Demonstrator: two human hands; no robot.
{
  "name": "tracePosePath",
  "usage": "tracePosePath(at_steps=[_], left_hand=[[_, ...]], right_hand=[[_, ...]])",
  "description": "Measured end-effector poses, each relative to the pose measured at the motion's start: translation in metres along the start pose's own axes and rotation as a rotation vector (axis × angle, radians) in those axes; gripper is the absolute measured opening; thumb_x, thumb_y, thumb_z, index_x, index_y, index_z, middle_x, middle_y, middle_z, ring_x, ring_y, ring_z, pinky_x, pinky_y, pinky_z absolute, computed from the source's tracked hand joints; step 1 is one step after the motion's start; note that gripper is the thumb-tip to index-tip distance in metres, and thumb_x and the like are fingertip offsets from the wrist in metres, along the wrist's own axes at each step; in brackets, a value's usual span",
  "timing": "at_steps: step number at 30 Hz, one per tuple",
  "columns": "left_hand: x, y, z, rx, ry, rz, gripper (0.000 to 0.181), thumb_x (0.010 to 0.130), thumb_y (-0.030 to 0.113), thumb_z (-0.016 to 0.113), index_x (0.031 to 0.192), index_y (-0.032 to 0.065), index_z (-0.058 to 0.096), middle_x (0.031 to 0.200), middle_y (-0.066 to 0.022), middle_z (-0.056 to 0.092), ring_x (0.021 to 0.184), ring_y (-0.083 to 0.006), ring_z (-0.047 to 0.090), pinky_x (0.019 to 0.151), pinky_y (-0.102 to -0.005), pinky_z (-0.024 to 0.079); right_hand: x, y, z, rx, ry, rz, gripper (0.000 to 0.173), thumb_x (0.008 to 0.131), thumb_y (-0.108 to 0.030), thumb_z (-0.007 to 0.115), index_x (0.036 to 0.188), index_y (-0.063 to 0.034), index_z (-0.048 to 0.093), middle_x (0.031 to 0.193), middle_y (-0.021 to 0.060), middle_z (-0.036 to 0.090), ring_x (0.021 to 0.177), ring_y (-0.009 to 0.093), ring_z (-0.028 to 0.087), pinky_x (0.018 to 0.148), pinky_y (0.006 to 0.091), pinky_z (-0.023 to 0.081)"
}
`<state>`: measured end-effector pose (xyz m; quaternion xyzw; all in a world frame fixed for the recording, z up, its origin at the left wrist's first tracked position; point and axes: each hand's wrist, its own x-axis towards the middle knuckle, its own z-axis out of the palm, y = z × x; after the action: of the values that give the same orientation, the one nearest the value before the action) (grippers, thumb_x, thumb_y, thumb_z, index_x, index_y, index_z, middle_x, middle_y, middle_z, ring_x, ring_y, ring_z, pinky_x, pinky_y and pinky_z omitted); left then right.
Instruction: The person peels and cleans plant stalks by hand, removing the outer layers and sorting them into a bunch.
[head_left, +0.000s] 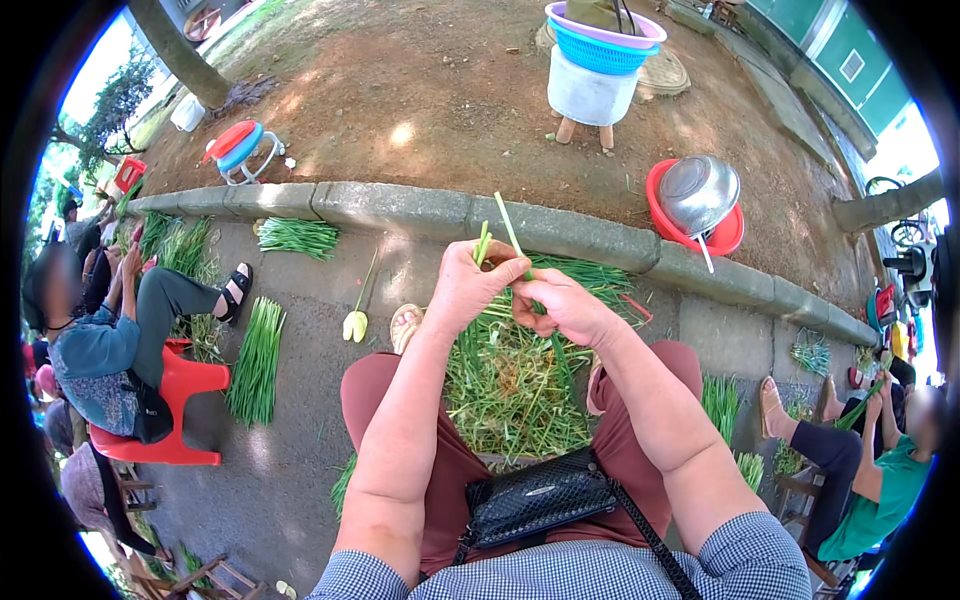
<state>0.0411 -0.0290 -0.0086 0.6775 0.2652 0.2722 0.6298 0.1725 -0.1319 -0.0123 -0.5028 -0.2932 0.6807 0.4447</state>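
My left hand (474, 281) is closed around a few green stalks (482, 244), whose pale ends stick up above its fingers. Just beside it, my right hand (559, 304) grips a long leafy green stalk (508, 223) with a pale upper end; its leaves hang down below the hand. The fingers of both hands meet or nearly meet at this stalk. Beneath them, between my knees, lies a heap of loose green and yellowed leaves (517, 390). More long green leaves (592, 281) lie behind the heap, against the kerb.
A stone kerb (405, 214) crosses ahead. Bundles of green stalks (256, 360) lie at left. A person (97, 367) sits left on a red plastic stool (176, 405), another (885, 472) right. A red basin (660, 214) holds a metal colander (694, 191). A black bag (536, 499) rests on my lap.
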Motion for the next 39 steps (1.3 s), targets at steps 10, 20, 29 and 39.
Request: tracePosePath(at_steps=[10,20,29,39], left_hand=[[0.001,0.000,-0.005,-0.155,-0.118,-0.065,0.013,0.085,0.007,0.058,0.087,-0.0037,0.064,0.074,-0.0041,0.062,0.071,-0.0094,0.059,0.066,-0.0245,0.049],[0.001,-0.001,-0.013,0.036,-0.093,-0.020,0.012,0.080,0.007,0.057,0.078,-0.0039,0.062,0.066,-0.0021,0.059,0.064,-0.0077,0.055,0.058,-0.0226,0.045],[-0.001,0.006,-0.012,0.017,-0.088,-0.013,0.009,0.076,0.008,0.062,0.077,-0.0009,0.064,0.069,0.0008,0.060,0.063,-0.0047,0.052,0.057,-0.0201,0.041],[0.000,0.003,-0.018,0.035,-0.057,-0.071,0.012,0.078,0.013,0.065,0.080,0.0006,0.065,0.070,0.0022,0.060,0.064,-0.0041,0.051,0.059,-0.0205,0.040]], right_hand=[[-0.002,-0.004,0.001,0.087,-0.107,-0.016,0.023,0.093,-0.023,0.042,0.103,-0.0038,0.050,0.068,0.0044,0.051,0.050,0.008,0.041,0.044,0.0230,0.033],[0.002,-0.002,-0.005,0.156,-0.178,-0.094,0.030,0.095,-0.025,0.040,0.111,-0.0011,0.050,0.087,0.0112,0.062,0.068,0.014,0.060,0.059,0.0275,0.049],[0.011,0.005,-0.007,0.103,0.122,-0.414,0.043,0.080,-0.004,0.066,0.119,0.0010,0.048,0.097,0.0079,0.061,0.085,0.013,0.059,0.073,0.0262,0.048],[0.010,0.003,-0.007,0.103,0.273,-0.405,0.041,0.079,-0.005,0.067,0.116,0.0002,0.050,0.088,0.0039,0.063,0.075,0.009,0.058,0.063,0.0216,0.045]])
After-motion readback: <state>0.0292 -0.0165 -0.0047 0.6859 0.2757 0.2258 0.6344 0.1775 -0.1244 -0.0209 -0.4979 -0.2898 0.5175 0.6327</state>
